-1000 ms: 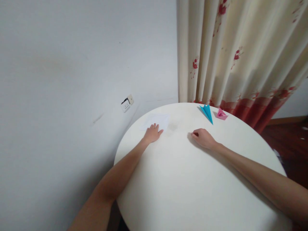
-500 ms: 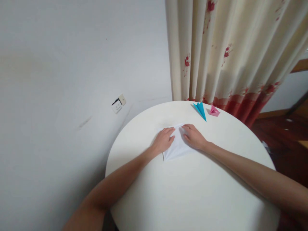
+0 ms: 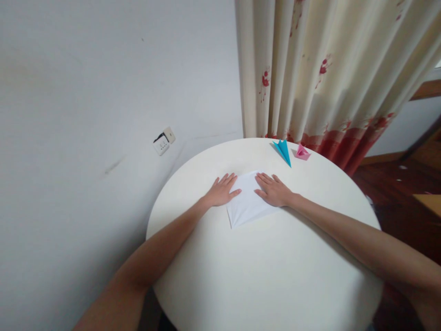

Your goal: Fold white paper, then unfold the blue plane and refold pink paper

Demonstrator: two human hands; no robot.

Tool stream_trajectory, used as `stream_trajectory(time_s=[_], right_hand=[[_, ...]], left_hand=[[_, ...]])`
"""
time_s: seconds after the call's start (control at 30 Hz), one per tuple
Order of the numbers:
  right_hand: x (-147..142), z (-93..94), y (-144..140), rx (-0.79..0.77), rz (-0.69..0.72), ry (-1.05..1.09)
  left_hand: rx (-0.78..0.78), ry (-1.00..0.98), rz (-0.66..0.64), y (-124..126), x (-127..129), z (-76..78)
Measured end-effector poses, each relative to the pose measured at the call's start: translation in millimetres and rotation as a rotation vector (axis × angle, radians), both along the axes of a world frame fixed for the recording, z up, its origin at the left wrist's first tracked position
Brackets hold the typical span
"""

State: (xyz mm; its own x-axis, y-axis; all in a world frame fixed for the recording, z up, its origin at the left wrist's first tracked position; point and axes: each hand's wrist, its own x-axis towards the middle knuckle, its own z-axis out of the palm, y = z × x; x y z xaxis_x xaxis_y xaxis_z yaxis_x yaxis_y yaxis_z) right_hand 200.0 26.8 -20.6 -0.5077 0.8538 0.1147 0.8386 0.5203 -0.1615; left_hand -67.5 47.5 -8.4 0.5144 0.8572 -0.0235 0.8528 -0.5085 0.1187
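Note:
A white sheet of paper (image 3: 248, 202) lies flat on the round white table, with faint crease lines fanning out from its near left corner. My left hand (image 3: 222, 189) rests on the paper's left edge, palm down, fingers spread. On the right part of the sheet lies my right hand (image 3: 273, 189), also flat with its fingers stretched out. Both hands hide some of the paper's sides. Beyond my right hand sit a blue folded paper plane (image 3: 283, 151) and a pink folded paper boat (image 3: 302, 152).
The round white table (image 3: 262, 271) stands close to a pale wall (image 3: 103, 82) with a socket (image 3: 161, 145). A cream curtain (image 3: 330, 82) with red flowers hangs behind the far edge. Dark reddish floor (image 3: 389, 197) shows at the right.
My hands have moved apart, the left one outward to the paper's left edge. Their fingers, bent closer together before, now lie spread and flat. The view has shifted slightly.

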Motion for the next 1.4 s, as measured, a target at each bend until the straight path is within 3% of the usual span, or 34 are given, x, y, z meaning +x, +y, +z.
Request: stream_trajectory(time_s=[0.2,0.37,0.47,0.53,0.7,0.83,1.0,1.4], right_hand=[[8,-2.2,6,0.022,-0.099,-0.006],[8,-2.5,10,0.081,-0.161,0.095],[7,-0.8,13,0.127,-0.206,0.176],[7,0.5,14,0.153,-0.211,0.220],[2,1.3,14,0.192,-0.102,0.296],[-3,1.8,7,0.171,0.057,0.262],[-4,6.3,-1,0.039,0.204,0.098],[-4,15.4,-7,0.010,0.157,0.028]], left_hand=[[0.087,-0.065,0.265,28,-32,-7.7],[0.213,-0.132,0.360,32,-32,-1.4],[0.279,-0.183,0.288,21,-16,6.7],[0.296,-0.233,0.149,9,-2,10.7],[0.126,-0.157,-0.040,-17,25,11.8],[0.019,-0.072,-0.125,-21,28,10.2],[-0.014,-0.051,-0.167,-20,24,11.3],[-0.030,-0.026,-0.217,-19,22,16.4]])
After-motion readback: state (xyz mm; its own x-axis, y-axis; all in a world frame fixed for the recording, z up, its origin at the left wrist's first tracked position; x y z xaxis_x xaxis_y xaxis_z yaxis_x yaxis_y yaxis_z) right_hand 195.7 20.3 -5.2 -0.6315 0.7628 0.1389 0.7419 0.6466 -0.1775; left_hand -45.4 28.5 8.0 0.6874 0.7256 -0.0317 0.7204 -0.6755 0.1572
